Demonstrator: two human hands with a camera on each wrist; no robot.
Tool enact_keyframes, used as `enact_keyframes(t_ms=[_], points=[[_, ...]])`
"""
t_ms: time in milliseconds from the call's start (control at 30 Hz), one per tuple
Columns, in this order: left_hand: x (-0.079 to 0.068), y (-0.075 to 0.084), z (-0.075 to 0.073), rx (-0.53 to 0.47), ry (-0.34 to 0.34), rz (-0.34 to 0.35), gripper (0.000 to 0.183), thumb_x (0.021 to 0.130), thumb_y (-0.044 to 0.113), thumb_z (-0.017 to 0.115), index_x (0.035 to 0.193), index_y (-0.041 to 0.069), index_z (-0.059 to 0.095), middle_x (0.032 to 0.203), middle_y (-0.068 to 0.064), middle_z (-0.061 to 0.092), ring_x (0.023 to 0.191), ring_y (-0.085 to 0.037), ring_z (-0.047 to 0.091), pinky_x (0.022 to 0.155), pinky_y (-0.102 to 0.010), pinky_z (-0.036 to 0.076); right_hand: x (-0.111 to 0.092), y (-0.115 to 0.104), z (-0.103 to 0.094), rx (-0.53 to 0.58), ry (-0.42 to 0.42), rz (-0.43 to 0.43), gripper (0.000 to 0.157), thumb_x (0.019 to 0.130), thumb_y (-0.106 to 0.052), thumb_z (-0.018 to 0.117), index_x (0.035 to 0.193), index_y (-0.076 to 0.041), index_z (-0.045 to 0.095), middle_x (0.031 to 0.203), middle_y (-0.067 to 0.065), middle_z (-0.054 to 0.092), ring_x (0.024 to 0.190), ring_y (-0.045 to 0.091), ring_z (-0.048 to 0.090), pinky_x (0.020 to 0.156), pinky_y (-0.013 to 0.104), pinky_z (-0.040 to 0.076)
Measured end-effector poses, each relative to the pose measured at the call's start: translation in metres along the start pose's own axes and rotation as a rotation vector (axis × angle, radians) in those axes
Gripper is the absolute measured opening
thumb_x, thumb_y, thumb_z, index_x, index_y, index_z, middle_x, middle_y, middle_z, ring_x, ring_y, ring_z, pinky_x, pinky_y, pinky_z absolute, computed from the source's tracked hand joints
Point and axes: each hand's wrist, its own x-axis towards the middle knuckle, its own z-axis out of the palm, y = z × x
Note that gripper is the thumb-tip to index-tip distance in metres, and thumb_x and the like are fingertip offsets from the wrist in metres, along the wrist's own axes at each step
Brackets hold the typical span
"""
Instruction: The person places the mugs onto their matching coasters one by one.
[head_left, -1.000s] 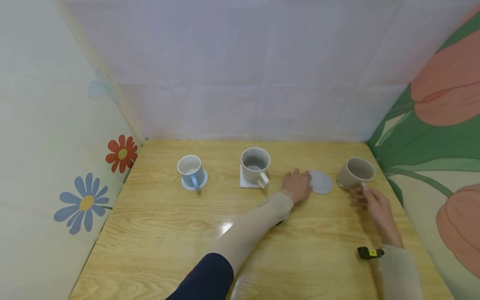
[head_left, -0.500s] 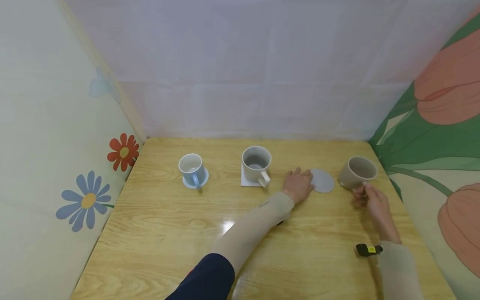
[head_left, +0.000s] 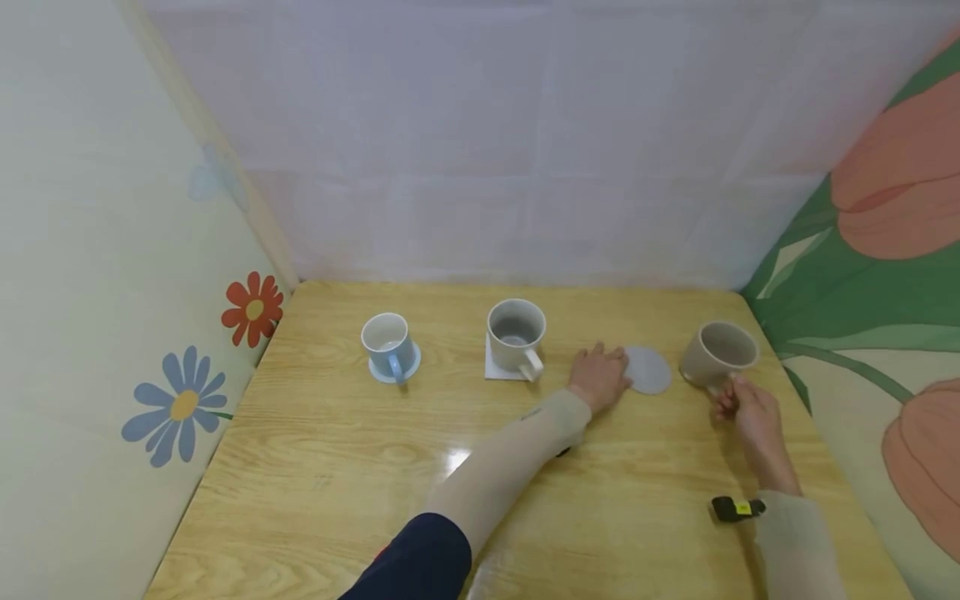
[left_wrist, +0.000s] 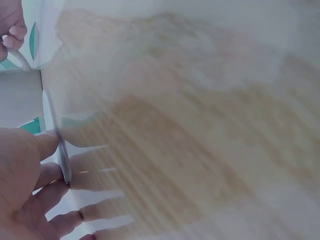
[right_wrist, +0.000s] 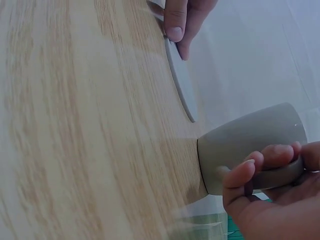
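My left hand is at the left edge of a round grey coaster, fingers spread over the table. In the right wrist view its thumb and a finger hold the near end of the coaster, which lies on the wood. Farther right, my right hand grips the handle of a grey-beige mug. From the right wrist, the fingers curl through the handle and the mug has its base close to the tabletop. The left wrist view shows the coaster edge-on at the fingers.
A white mug stands on a square white coaster left of my left hand. Beyond it, a light-blue mug sits on a round pale-blue coaster. White cloth hangs behind the wooden table.
My right fingers have closed more around the mug's handle. Both hands, the mug and the coaster keep nearly the same places; the head view shifts slightly.
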Motion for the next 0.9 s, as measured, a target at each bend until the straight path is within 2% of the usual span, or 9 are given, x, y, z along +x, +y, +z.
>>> enact_keyframes(t_ms=[200,400,633,900], points=[[-0.0009,0.0012,-0.0023,0.023,-0.021,0.01,0.053,0.11,0.056,0.049,0.159,0.036,0.05,0.168,0.022,0.041,0.158,-0.013,0.038,0.125,-0.038,0.041,-0.0016,-0.0002,0.0012,0.044,0.059,-0.021,0.038,0.116,-0.024,0.047,0.089,0.0,0.061,0.078,-0.005,0.062,0.07,0.008,0.061,0.061,0.02,0.058],[-0.0005,0.0028,-0.0017,0.035,-0.024,0.006,0.053,0.11,0.057,0.049,0.159,0.037,0.05,0.168,0.024,0.041,0.157,-0.012,0.038,0.124,-0.036,0.042,-0.0022,0.0006,0.0009,0.098,0.108,-0.004,0.038,0.114,-0.024,0.053,0.086,0.0,0.064,0.077,-0.004,0.063,0.07,0.009,0.063,0.061,0.021,0.059],[-0.0024,0.0009,-0.0035,0.008,-0.021,0.007,0.052,0.11,0.056,0.05,0.158,0.036,0.051,0.167,0.024,0.042,0.156,-0.012,0.04,0.125,-0.036,0.041,-0.005,0.0002,-0.0005,0.117,0.124,-0.001,0.04,0.114,-0.023,0.052,0.085,0.002,0.062,0.077,-0.002,0.062,0.07,0.01,0.063,0.061,0.022,0.059],[-0.0016,-0.0009,-0.0019,0.009,-0.009,0.002,0.053,0.111,0.056,0.048,0.159,0.035,0.05,0.168,0.021,0.042,0.157,-0.013,0.039,0.125,-0.037,0.041,-0.0061,0.0001,-0.0022,0.173,0.119,-0.017,0.039,0.115,-0.021,0.05,0.084,-0.001,0.064,0.075,-0.002,0.063,0.068,0.011,0.066,0.062,0.021,0.06]])
